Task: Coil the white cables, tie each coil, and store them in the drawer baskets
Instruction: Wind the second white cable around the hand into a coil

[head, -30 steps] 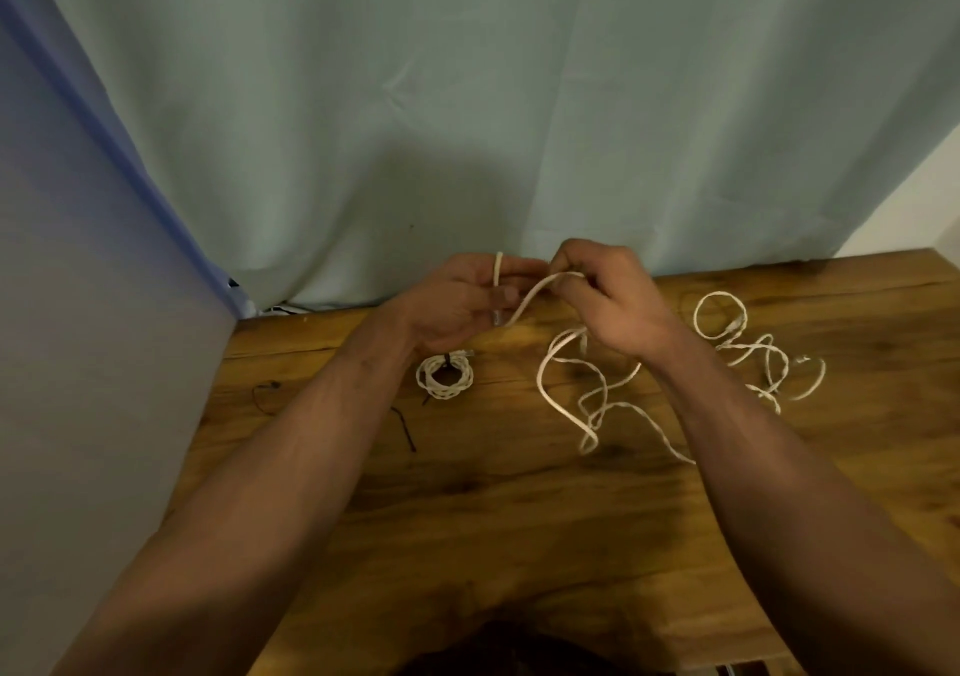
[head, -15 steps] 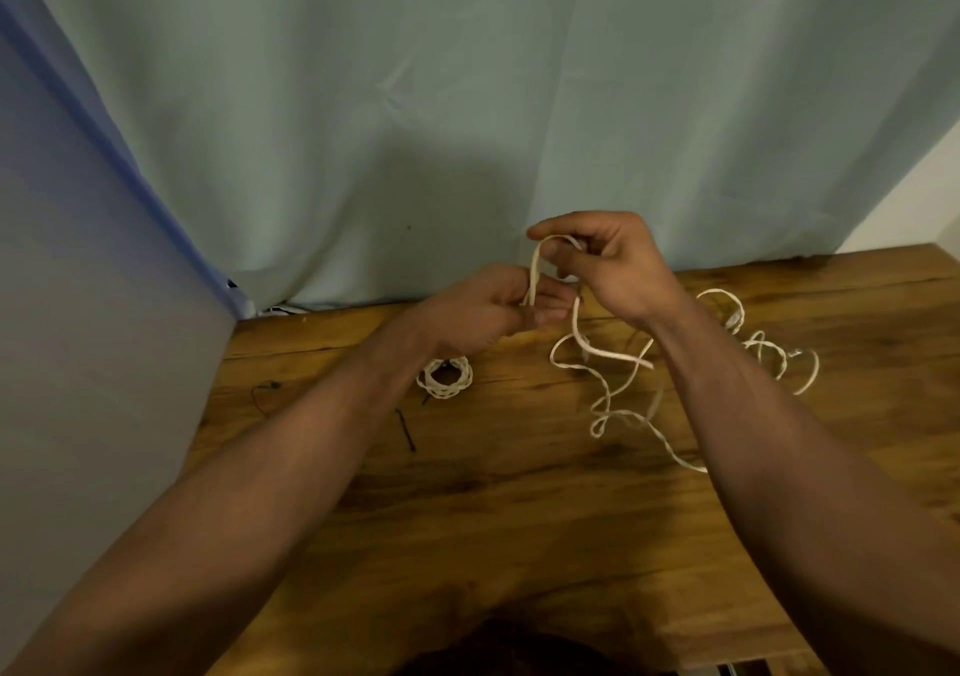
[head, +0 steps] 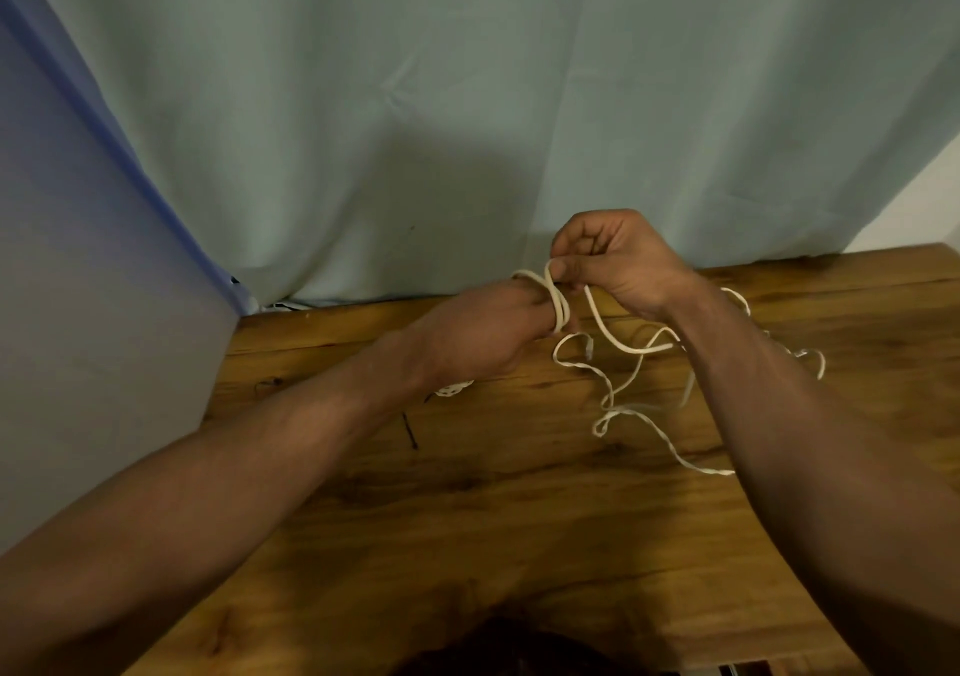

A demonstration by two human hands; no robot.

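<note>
- White cable (head: 559, 306) looped around the fingers of your left hand (head: 488, 335), and those fingers were curled in, gripping the turns.
- Your right hand (head: 621, 264) hovered just above and beside it, thumb and forefinger pinching the same cable, the other fingers bent.
- The loose length dropped to the wooden table (head: 519, 519) and lay tangled between your forearms.
- A small wound coil (head: 454, 390) peeked out from under your left wrist, on the table.
- A thin black strip (head: 410, 431) lay near it.
</note>
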